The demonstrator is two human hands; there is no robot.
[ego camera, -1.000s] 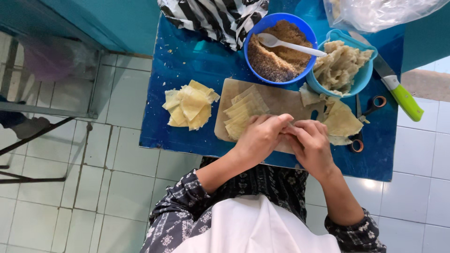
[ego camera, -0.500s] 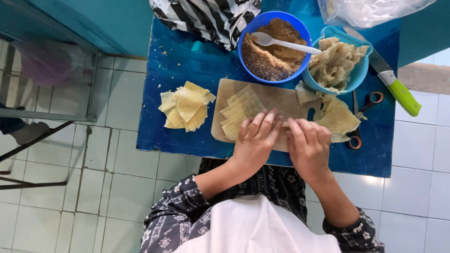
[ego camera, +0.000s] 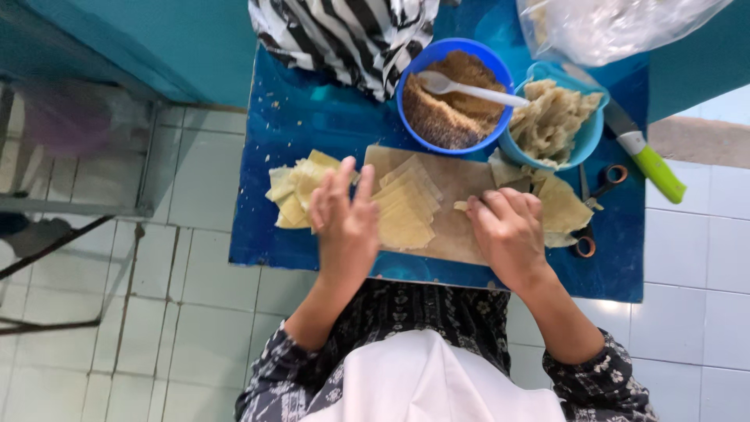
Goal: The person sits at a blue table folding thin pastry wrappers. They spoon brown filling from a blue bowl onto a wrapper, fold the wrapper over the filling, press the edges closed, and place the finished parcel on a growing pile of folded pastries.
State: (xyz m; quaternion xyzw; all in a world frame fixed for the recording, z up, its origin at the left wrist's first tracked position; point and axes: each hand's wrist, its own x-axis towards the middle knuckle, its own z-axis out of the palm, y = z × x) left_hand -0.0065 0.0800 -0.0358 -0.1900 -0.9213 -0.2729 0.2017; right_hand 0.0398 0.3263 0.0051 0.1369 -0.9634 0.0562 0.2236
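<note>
Far left on the blue bench (ego camera: pixel 312 117), loose pile of pale wrapper squares (ego camera: pixel 291 191). Next, left hand (ego camera: pixel 344 223) flat, fingers spread, hovering over the stack of wrappers (ego camera: pixel 406 207) on the wooden board (ego camera: pixel 457 227). Further right, right hand (ego camera: pixel 508 234) curled, fingertips pinching a small dough piece (ego camera: pixel 462 205). Beyond, scissors (ego camera: pixel 598 211) and green-handled knife (ego camera: pixel 644 156).
</note>
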